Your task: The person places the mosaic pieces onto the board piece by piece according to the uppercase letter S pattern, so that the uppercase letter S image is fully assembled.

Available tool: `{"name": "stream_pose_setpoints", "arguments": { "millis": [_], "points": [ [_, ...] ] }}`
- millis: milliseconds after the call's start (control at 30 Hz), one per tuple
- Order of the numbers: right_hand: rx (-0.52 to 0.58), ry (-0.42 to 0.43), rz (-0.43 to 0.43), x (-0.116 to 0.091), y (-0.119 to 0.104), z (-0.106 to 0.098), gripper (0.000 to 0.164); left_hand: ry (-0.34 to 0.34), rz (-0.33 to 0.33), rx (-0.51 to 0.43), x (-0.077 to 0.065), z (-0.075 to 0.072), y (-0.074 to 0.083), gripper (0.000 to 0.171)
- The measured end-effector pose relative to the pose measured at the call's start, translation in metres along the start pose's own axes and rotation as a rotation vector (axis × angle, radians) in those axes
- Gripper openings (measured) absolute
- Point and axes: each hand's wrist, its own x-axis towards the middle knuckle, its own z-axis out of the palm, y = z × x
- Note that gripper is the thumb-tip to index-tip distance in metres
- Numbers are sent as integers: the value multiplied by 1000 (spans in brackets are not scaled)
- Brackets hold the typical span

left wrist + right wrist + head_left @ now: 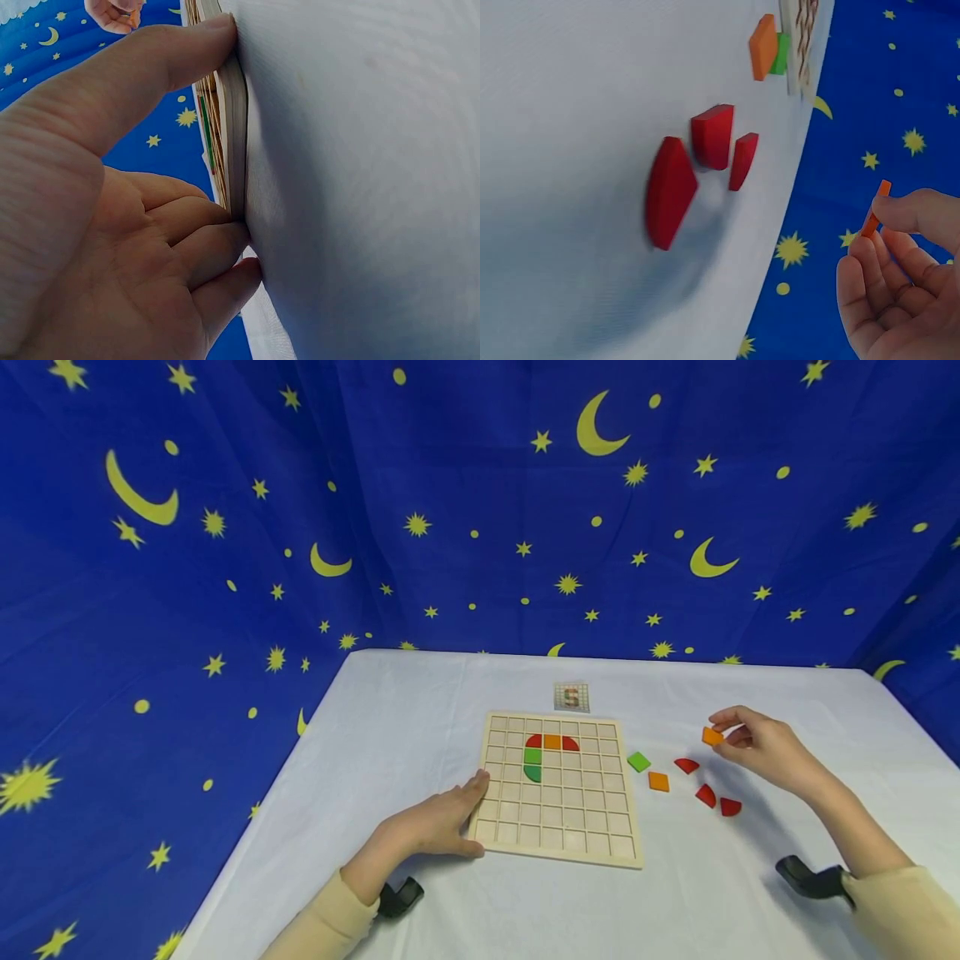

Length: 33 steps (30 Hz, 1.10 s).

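At the right, above the white cloth, my right hand (pixel 768 753) pinches an orange square tile (pixel 712 737) between thumb and fingers; the right wrist view shows this tile (pixel 877 208) edge-on. My left hand (pixel 433 825) touches the left edge of a wooden grid board (pixel 632 852), its thumb near the front corner and its fingers farther up the side. In the board's upper part lie a red quarter-round tile (pixel 535 741), an orange square (pixel 552 742), another red quarter-round tile (pixel 571 743), a light green square (pixel 533 756) and a dark green quarter-round tile (pixel 532 772).
Right of the board lie a green square (pixel 638 762), an orange square (pixel 658 782) and three red quarter-round tiles (pixel 706 795). Behind the board is a small pattern card (pixel 572 697) with an S-like figure. A blue star-and-moon curtain (pixel 480 485) hangs around the table.
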Motion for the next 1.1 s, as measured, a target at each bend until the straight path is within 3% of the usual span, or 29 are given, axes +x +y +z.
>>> {"name": "stream_pose_setpoints", "arguments": {
  "millis": [700,1100],
  "points": [
    [1,6,-35,7,-28,-2,38,1,-10,-2,1,1,-1,98],
    [31,39,-104,15,-43,2,35,-5,-6,8,1,1,-1,97]
  ]
}}
